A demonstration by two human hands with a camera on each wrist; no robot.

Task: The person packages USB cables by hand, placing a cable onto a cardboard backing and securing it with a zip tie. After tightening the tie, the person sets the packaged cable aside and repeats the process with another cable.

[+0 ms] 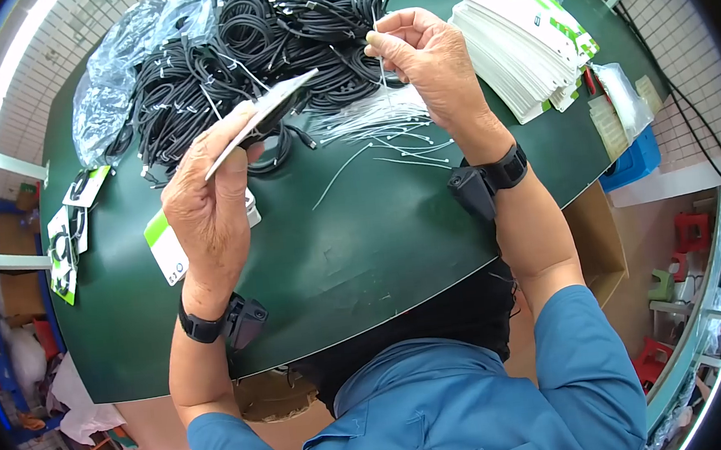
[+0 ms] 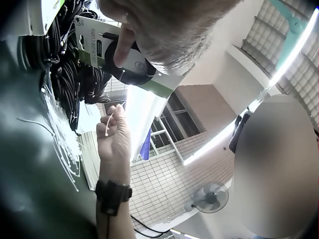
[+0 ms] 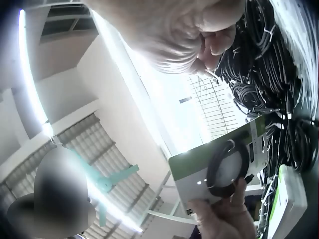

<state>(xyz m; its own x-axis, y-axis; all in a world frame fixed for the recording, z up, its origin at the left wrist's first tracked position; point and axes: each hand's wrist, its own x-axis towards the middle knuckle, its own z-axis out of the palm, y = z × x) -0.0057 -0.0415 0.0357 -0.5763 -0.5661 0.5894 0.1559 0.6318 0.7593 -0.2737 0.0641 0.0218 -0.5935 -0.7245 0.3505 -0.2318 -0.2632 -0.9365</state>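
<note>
My left hand (image 1: 209, 204) grips a white and green printed card (image 3: 187, 172), raised above the table and tilted. A coiled black cable (image 3: 213, 174) lies against the card's face, with my fingers over it in the right wrist view. Between thumb and fingertips my right hand (image 1: 439, 68) pinches a thin white cable tie (image 2: 107, 125), held up to the right of the card and apart from it. Below that hand, a heap of loose white cable ties (image 1: 377, 116) is spread on the table.
A large pile of bundled black cables (image 1: 267, 36) covers the table's far side, beside clear plastic bags (image 1: 102, 110). At right stands a stack of blank-edged cards (image 1: 508, 53). Cards with cables (image 1: 63, 259) lie at the left edge; more cards (image 1: 163, 242) sit under my left hand.
</note>
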